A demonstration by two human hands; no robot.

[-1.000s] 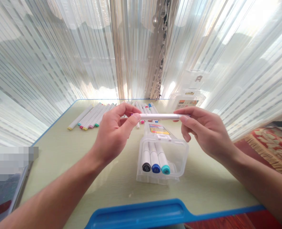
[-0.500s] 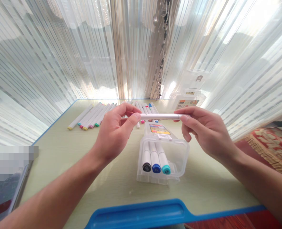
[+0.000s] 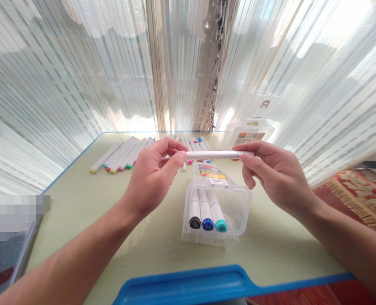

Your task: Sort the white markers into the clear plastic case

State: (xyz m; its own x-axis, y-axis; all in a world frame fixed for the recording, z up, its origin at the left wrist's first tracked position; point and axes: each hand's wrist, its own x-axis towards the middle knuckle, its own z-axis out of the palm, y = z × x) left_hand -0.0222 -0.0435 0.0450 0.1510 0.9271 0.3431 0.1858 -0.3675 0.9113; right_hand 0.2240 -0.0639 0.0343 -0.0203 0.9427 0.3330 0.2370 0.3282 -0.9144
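A white marker [image 3: 211,155] is held level above the table, pinched at both ends. My left hand [image 3: 158,173] grips its left end between thumb and fingers. At the other end, my right hand [image 3: 272,173] closes on the capped part, where a dark tip shows slightly. Below the marker lies a clear plastic case [image 3: 243,207] with its open side toward me. Inside it, side by side, rest a black-ended marker [image 3: 194,212], a blue-ended marker [image 3: 207,214] and a turquoise-ended marker [image 3: 220,215]. The case's labelled part [image 3: 212,172] points away from me.
Several white markers with coloured ends [image 3: 121,156] lie in a row at the back left; more [image 3: 196,144] lie behind my hands. Another clear case [image 3: 251,133] stands at the back right. The table [image 3: 111,237] has a blue rim and a blue tray [image 3: 188,288] in front. Curtains hang behind.
Almost nothing differs. The marker between my hands seems turned very slightly, with a bit more of its dark right tip showing.
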